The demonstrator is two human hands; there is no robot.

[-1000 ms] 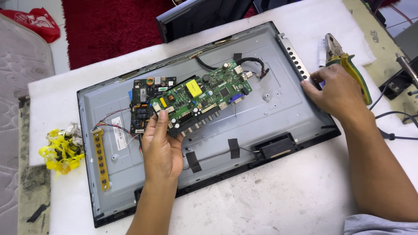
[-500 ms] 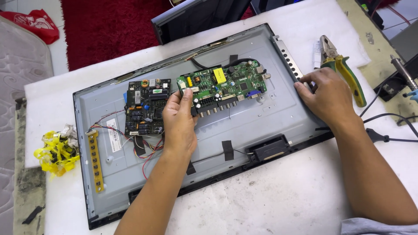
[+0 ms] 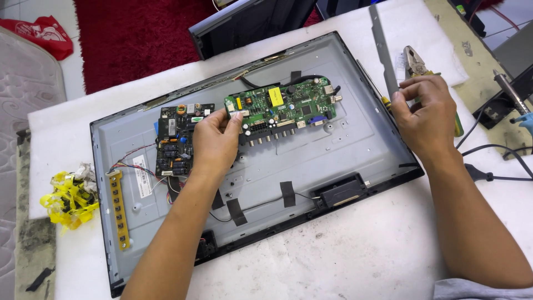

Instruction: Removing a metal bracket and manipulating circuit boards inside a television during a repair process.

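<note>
Head view shows the left hand [image 3: 214, 141] pinching the left end of the green rectangular circuit board [image 3: 283, 108], whose long axis runs toward the right of the frame over the grey metal television back panel [image 3: 355, 150], while the right hand [image 3: 425, 114], farther away at the right edge, has fingers curled around a thin yellow-handled screwdriver [image 3: 384, 101].

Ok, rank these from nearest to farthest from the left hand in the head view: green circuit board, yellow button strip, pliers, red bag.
1. Green circuit board: held at its left edge by the left hand.
2. Yellow button strip: to the hand's left, on the panel's left side.
3. Pliers: far right, beyond the right hand.
4. Red bag: top left corner, on the floor.
</note>
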